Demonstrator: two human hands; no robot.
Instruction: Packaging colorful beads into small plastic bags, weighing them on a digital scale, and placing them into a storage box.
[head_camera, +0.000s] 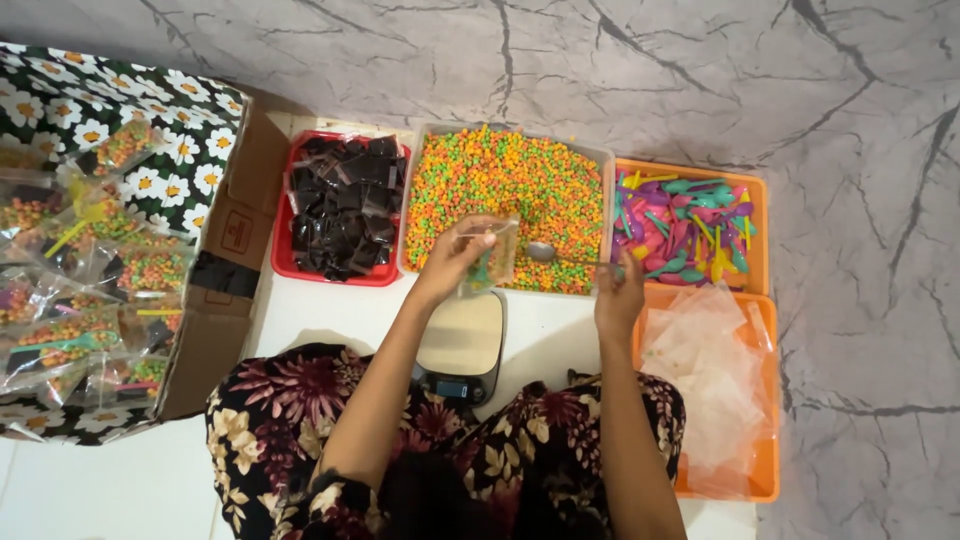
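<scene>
My left hand (452, 258) holds a small clear plastic bag (492, 256) with a green spoon inside, over the near edge of the tray of orange, green and yellow pellets (505, 185). My right hand (620, 290) grips the handle of a metal spoon (548, 252), whose bowl rests on the pellets just right of the bag. A small kitchen scale (462, 345) sits on the floor below the bag, in front of my knees.
A red tray of dark sachets (345, 205) lies left of the pellets. An orange tray of coloured plastic spoons (690, 225) and an orange tray of empty clear bags (715, 385) are on the right. A cardboard box (95, 270) with filled bags stands at left.
</scene>
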